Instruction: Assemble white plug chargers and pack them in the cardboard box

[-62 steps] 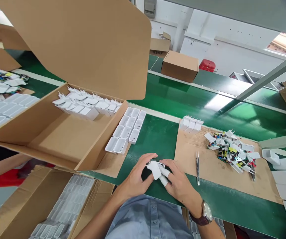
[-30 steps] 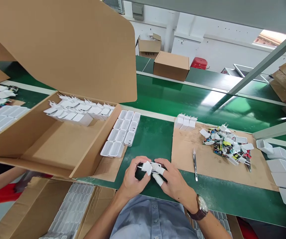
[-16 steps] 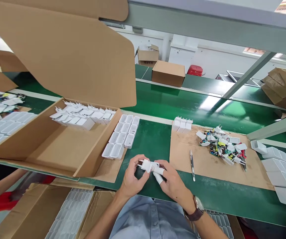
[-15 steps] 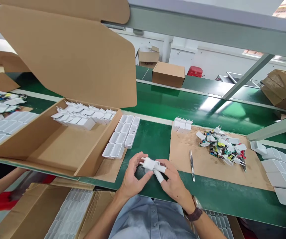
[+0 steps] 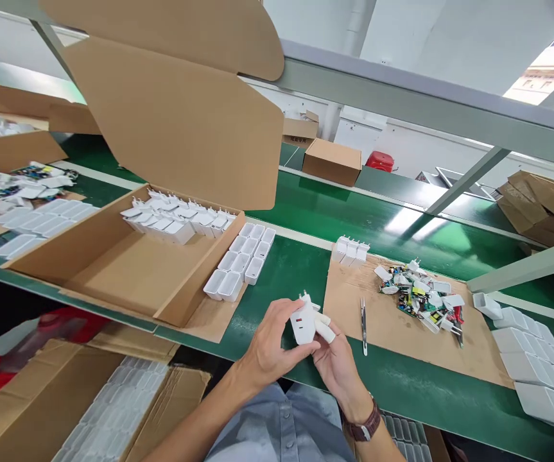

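A white plug-in charger (image 5: pixel 303 324) is held in front of my body, its two pins pointing up and two port slots facing me. My left hand (image 5: pixel 269 343) grips it from the left, with the thumb under its lower end. My right hand (image 5: pixel 337 366) closes on its right side, and white covers sit on some of its fingertips. Close to my left hand, several open white casings (image 5: pixel 231 285) stand in rows. To the right, tweezers (image 5: pixel 364 327) lie on a cardboard sheet (image 5: pixel 344 308) beside a heap of circuit boards and white parts (image 5: pixel 424 295).
An open cardboard box (image 5: pixel 127 276) at the left holds rows of white chargers (image 5: pixel 175 215). More chargers (image 5: pixel 350 250) stand at the sheet's back corner. White casings (image 5: pixel 531 356) are stacked at the right edge. Below the bench, a carton (image 5: pixel 55 385) contains more casings.
The charger has turned from lying sideways to pins up, with its port face toward me. My hands have shifted slightly right and down. The camera view has tilted and shifted.
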